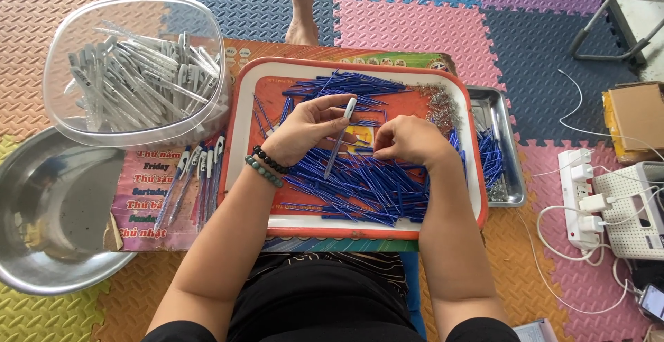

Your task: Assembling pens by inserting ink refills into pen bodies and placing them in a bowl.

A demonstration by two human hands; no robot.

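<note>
Left hand (304,129) holds a pen (341,136); right hand (408,141) pinches blue refills (366,186).

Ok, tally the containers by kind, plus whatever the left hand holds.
Clear plastic bowl: 1
Metal basin: 1
Red-rimmed tray: 1
Small metal tray: 1
Pen in the left hand: 1
Total: 5

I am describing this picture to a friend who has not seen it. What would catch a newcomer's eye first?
First, the red-rimmed tray in the middle, heaped with blue pen refills, where the left hand holds a pen and the right hand pinches a refill. At upper left stands a clear plastic tub full of white pen barrels, with a steel basin below it.
</note>
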